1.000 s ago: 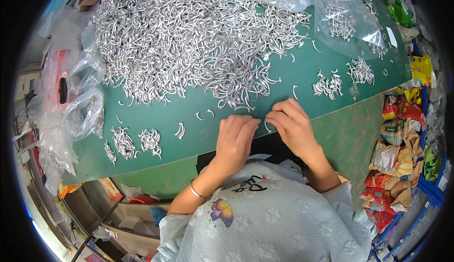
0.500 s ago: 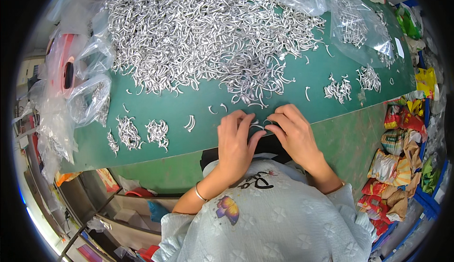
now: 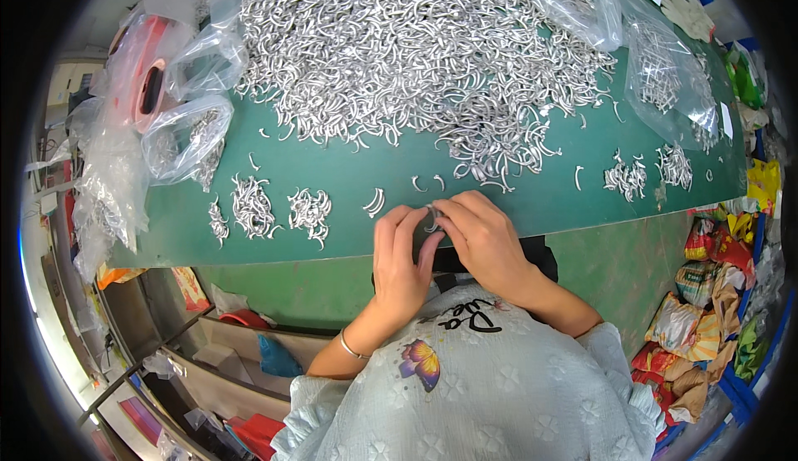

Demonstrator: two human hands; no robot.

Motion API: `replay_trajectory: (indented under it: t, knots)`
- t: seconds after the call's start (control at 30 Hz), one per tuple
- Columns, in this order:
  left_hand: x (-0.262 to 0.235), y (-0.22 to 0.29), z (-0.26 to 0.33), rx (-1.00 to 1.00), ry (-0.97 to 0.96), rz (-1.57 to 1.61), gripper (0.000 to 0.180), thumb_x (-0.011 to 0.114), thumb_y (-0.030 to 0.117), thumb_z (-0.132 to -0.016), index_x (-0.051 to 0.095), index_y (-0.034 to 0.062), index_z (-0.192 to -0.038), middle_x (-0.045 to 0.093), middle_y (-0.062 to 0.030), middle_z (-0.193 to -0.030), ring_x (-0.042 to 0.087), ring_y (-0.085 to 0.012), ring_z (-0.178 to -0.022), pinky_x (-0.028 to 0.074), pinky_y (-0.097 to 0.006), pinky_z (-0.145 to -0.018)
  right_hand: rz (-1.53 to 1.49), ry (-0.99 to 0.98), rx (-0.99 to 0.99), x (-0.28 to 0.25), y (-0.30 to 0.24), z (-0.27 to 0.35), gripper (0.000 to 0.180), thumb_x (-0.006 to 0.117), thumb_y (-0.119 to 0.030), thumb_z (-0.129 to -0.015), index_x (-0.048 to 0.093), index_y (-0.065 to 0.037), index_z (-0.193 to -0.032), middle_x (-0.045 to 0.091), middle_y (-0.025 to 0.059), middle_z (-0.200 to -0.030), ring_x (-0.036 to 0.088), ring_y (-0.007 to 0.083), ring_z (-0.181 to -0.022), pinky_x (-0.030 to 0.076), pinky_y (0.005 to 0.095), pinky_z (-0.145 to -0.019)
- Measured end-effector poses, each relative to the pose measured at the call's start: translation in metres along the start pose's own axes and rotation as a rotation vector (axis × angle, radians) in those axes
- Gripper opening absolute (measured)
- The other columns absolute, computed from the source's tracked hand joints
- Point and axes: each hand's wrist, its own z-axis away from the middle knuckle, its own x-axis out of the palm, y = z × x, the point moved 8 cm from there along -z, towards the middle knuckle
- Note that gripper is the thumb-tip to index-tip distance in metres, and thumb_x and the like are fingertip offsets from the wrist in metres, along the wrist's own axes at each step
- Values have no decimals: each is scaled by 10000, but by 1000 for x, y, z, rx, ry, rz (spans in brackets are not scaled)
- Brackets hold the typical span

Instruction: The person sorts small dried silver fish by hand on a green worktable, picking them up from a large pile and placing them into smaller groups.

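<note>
Small curved silver metal pieces [image 3: 431, 219] show between my fingertips at the table's near edge. My left hand [image 3: 401, 270] is closed in a loose pinch around them from the left. From the right, the thumb and forefinger of my right hand [image 3: 485, 241] pinch at the same spot. The fingers hide most of what is held, so how many pieces there are I cannot tell. Just beyond my hands lie two loose curved pieces [image 3: 428, 183], and left of them a short row of similar pieces [image 3: 375, 203].
A large heap of curved silver pieces [image 3: 374, 54] covers the far part of the green table [image 3: 332, 162]. Small piles [image 3: 252, 207] lie at the left, others [image 3: 625, 177] at the right. Clear plastic bags [image 3: 669, 78] flank the heap. Colourful packages [image 3: 690, 320] fill a rack on the right.
My hands have come together, the right one moving in to the left one's fingertips. The held pieces are now more hidden. The whole view has shifted, so the table appears farther right and higher.
</note>
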Motion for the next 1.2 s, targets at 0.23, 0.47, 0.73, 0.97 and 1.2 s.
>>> replay_trajectory:
  t: [0.23, 0.47, 0.73, 0.97, 1.2]
  knots:
    - [-1, -3, -4, 124, -91, -197, 369, 768, 60, -732, 650, 58, -1081, 570, -97, -1149, 538, -291, -1022, 374, -398, -864, -98, 22, 77, -11, 9, -9, 159, 620, 36, -835, 643, 18, -991, 640, 155, -894, 629, 342, -763, 503, 404, -674]
    - [-22, -20, -16, 56, 21, -274, 248, 733, 19, -761, 671, 62, -998, 578, -92, -1120, 534, -278, -996, 368, -386, -821, 327, 82, -168, 3, -13, -30, 235, 732, -63, -744, 673, -37, -970, 552, 54, -918, 500, 261, -806, 397, 379, -738]
    - [-2, 1, -18, 147, -54, -165, 307, 723, 34, -769, 649, 29, -1066, 587, -88, -1096, 562, -253, -954, 363, -372, -806, 219, -99, -174, -7, -2, -6, 177, 700, -16, -732, 663, -27, -904, 556, 55, -923, 524, 249, -886, 407, 361, -746]
    - [20, 4, -10, 135, -184, -4, 290, 700, 8, -775, 640, -2, -1058, 580, -112, -1081, 567, -285, -961, 414, -375, -778, 360, 114, -36, -30, 8, -22, 206, 705, -17, -753, 669, -27, -955, 564, 72, -1043, 519, 274, -945, 420, 382, -805]
    - [4, 6, -7, 120, -146, -14, 265, 684, -92, -747, 651, -17, -999, 574, -126, -966, 558, -293, -862, 452, -386, -752, 322, 16, -110, -35, 18, -4, 262, 717, -22, -741, 670, -45, -998, 559, 76, -1106, 508, 285, -997, 399, 384, -817]
